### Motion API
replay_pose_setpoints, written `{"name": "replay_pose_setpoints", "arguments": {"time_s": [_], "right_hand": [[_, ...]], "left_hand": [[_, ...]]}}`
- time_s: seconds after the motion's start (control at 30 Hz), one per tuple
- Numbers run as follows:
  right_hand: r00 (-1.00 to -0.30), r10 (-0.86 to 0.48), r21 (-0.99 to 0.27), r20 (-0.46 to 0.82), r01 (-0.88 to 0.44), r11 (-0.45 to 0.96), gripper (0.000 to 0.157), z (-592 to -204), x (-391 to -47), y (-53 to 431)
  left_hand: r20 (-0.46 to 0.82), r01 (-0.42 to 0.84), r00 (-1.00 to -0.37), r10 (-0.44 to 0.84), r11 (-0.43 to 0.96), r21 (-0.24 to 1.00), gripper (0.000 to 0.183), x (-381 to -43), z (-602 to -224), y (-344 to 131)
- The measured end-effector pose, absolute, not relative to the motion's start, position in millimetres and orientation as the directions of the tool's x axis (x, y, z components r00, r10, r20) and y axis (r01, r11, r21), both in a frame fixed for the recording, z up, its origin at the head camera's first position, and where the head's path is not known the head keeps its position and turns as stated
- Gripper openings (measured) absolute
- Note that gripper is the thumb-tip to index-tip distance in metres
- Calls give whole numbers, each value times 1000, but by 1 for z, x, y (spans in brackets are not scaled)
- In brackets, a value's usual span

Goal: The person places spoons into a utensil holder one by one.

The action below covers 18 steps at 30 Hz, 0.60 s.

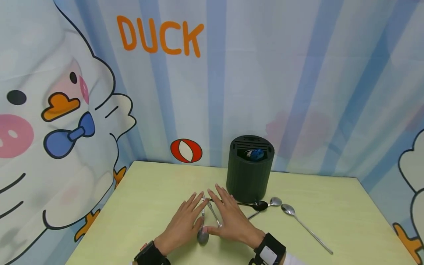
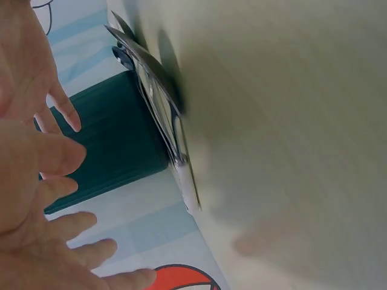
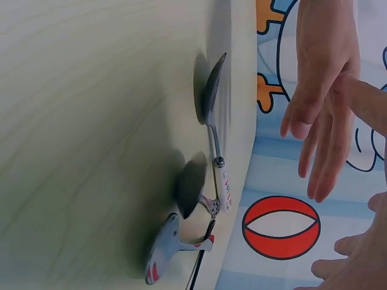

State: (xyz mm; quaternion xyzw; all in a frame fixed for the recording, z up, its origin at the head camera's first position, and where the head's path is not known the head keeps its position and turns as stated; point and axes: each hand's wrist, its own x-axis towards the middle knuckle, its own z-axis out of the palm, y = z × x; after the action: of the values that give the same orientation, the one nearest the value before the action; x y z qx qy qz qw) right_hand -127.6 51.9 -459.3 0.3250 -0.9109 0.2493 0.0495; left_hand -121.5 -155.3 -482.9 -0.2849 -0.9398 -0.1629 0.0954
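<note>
Both hands are held over a group of spoons, fingers spread and nothing gripped. My left hand (image 1: pixel 181 225) is above the left side of the group. My right hand (image 1: pixel 233 222) is tilted toward it, its thumb overlapping a spoon with a white patterned handle (image 1: pixel 202 236) in the head view. Between the hands lies an ornate silver handle (image 1: pixel 213 212). The right wrist view shows the white-handled spoon, a silver spoon bowl (image 3: pixel 192 184) and a pale spoon with red marks (image 3: pixel 162 249), largely hidden by my right hand from above.
A dark green utensil holder (image 1: pixel 249 180) with something blue inside stands behind the hands. At its foot lie a black spoon (image 1: pixel 260 205) and a silver spoon (image 1: pixel 275 201). Farther right is a long-handled spoon (image 1: pixel 308 229). A printed duck curtain (image 1: pixel 245 73) backs the yellow table (image 1: pixel 159 180).
</note>
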Motion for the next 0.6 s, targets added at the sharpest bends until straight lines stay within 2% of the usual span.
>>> {"name": "replay_pose_setpoints", "arguments": {"time_s": [0.13,0.47,0.6], "right_hand": [[-790,-559,-415,252,-610,675,100,-465,-129,49],[-853,-497,-436,159,-512,740,92,-478,-131,35],[-865,-466,-429,183,-497,754,87,-481,-130,25]], "left_hand": [[232,607,-793,564,768,206,56,-128,-484,-160],[167,748,-661,731,660,71,43,-146,-500,-169],[164,759,-648,744,649,49,40,-149,-501,-171]]}}
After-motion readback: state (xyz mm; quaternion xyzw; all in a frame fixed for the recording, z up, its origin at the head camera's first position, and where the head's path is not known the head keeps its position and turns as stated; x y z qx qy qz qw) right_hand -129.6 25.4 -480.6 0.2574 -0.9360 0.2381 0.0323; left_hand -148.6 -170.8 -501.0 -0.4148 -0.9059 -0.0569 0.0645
